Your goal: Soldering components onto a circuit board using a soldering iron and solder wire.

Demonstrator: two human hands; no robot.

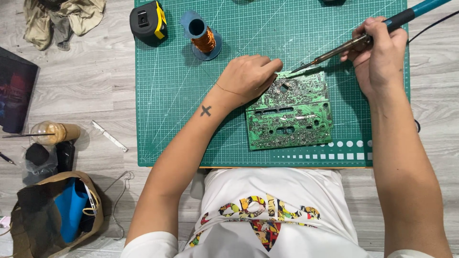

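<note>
- Presently, the left hand (247, 76) lies palm-down on the upper left corner of the green printed circuit board (289, 116), fingers curled loosely and pressing it flat; it pins the board rather than clasping it.
- The left forearm runs diagonally from the lower left, wrist bearing a small dark cross mark.
- The right hand (379, 53) is clenched in a pen-like grasp around the teal-handled soldering iron with a bronze metal shaft (356, 42), thumb and forefinger closed on the lower end of the handle.
- The iron slopes down to the left; its tip meets the board's top edge, just beside the left fingertips.
- The right forearm comes up almost vertically along the right side.
- The board sits solder side up, roughly rectangular, dense with silver solder joints, with several slots and round cut-outs.
- It rests on the green gridded cutting mat (167, 95), right of centre, near the person's body.
- Further up the mat stand a blue spool of copper wire (202, 36) and a black and yellow tape measure (148, 20), well apart from the board.
- A brown paper bag (28, 229) lies on the grey wooden floor (86, 86) at left.
</note>
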